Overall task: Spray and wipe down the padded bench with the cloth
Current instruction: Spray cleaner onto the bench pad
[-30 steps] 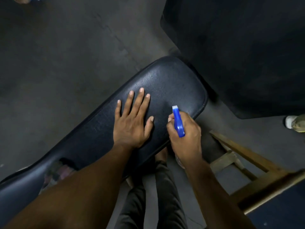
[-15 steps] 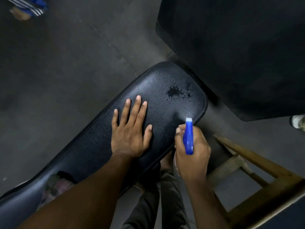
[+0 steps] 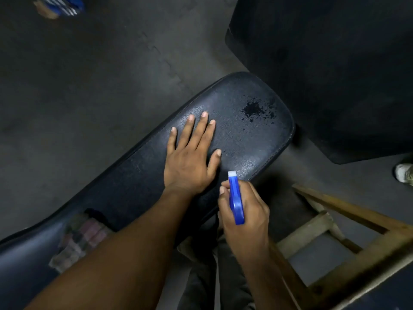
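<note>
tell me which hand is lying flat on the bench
The left hand, palm down with fingers spread on the padded bench. The right hand is closed around the blue spray bottle at the bench's near edge.

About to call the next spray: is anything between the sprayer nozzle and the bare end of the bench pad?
Nothing visible. The spray bottle in the right hand points at the padded bench over open air. The left hand lies flat on the pad, left of that line.
</note>
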